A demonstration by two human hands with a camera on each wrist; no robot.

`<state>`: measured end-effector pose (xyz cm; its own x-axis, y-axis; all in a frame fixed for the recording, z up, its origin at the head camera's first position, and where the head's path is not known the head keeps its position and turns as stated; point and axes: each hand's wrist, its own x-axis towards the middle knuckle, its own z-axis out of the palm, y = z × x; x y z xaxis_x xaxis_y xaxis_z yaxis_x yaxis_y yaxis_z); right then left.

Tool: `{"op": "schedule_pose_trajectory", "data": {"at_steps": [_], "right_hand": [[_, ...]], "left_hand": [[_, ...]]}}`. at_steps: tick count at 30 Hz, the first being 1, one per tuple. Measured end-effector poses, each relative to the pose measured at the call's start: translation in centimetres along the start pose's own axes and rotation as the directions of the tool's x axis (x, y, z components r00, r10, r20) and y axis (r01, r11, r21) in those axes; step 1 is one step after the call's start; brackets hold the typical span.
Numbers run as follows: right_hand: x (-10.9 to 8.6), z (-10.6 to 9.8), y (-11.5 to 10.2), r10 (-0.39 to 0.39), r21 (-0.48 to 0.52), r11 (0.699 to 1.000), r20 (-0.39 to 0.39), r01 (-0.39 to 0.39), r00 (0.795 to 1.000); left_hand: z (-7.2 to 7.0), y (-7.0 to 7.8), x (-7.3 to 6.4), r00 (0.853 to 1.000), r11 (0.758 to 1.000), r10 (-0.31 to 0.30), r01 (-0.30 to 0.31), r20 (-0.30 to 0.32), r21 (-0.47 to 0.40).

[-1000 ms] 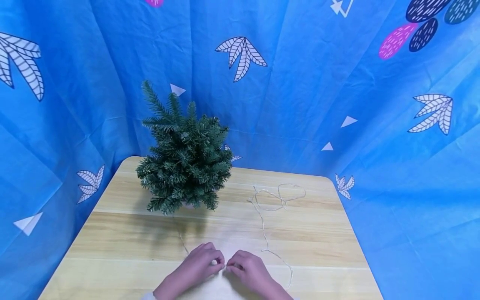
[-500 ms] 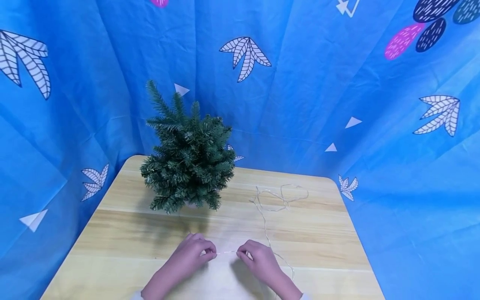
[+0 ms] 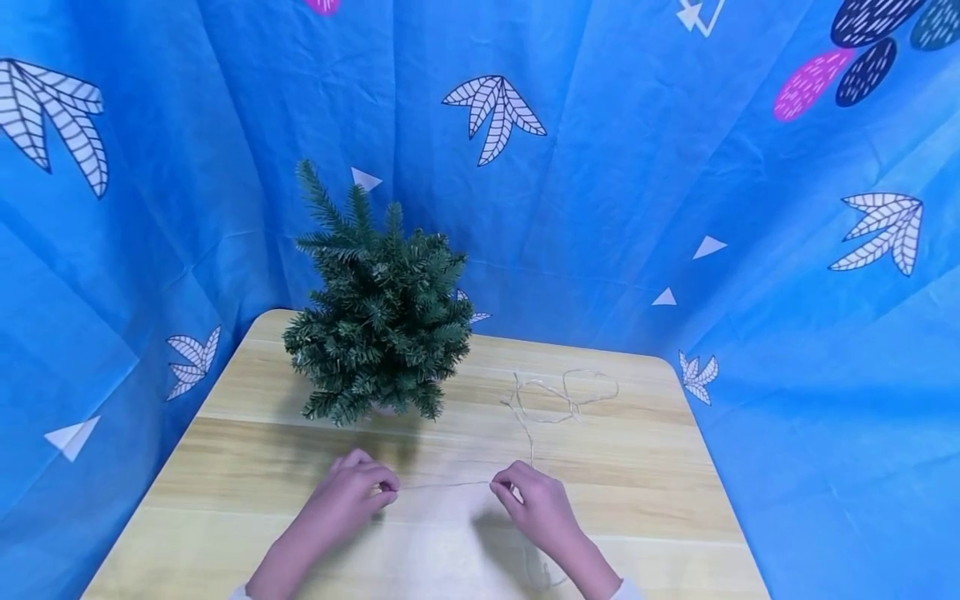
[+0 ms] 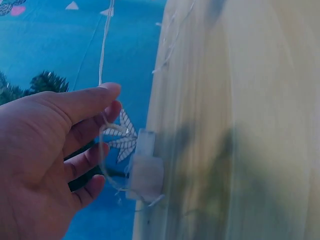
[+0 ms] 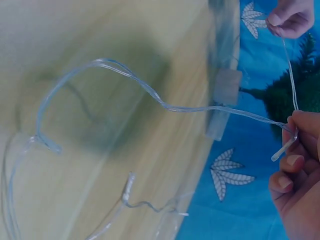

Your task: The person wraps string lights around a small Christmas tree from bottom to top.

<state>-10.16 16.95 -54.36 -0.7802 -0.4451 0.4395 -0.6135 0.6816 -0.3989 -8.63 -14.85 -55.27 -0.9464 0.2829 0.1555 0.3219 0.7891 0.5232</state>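
Observation:
Between my two hands a thin clear string-light wire (image 3: 444,485) is stretched nearly level above the table. My left hand (image 3: 348,492) pinches one end of this stretch between thumb and forefinger; a loop of the wire (image 4: 102,155) hangs below those fingers in the left wrist view. My right hand (image 3: 538,506) pinches the other end. From its fingertips more wire (image 5: 187,108) curves away, with a small clear bulb tube (image 5: 284,150) close to the fingers. Behind the left hand stands a small artificial Christmas tree (image 3: 378,325); its pale block base (image 4: 146,177) shows in the left wrist view.
The remaining string-light wire (image 3: 564,398) lies in loose loops at the right back of the wooden table (image 3: 645,475). A patterned blue cloth (image 3: 570,208) hangs around the table's far and side edges.
My hands started almost touching and have moved apart and slightly away from the front edge. The stretch of wire between them has lengthened. The view has shifted a little.

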Motion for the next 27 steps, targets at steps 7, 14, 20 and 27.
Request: {"op": "schedule_pose_trajectory", "data": {"at_steps": [7, 14, 20, 27], "right_hand": [[0.5, -0.4, 0.1, -0.08, 0.017, 0.997, -0.066, 0.081, 0.995], [1.2, -1.0, 0.0, -0.095, -0.019, 0.995, -0.109, 0.094, 0.989], [1.3, -1.6, 0.2, -0.08, -0.019, 0.997, -0.146, 0.078, 0.986], [1.7, -2.1, -0.3, -0.112, 0.026, 0.993, -0.152, 0.118, 0.982]], "left_hand": [[-0.9, -0.8, -0.1, 0.993, 0.993, 0.077, -0.068, -0.094, 0.095], [-1.7, -1.1, -0.2, 0.999, 0.994, 0.015, -0.012, -0.028, 0.113], [-2.0, -1.9, -0.8, 0.992, 0.985, 0.061, -0.042, -0.11, 0.169], [-0.8, -0.9, -0.3, 0.989, 0.99, 0.05, -0.031, -0.137, 0.14]]}}
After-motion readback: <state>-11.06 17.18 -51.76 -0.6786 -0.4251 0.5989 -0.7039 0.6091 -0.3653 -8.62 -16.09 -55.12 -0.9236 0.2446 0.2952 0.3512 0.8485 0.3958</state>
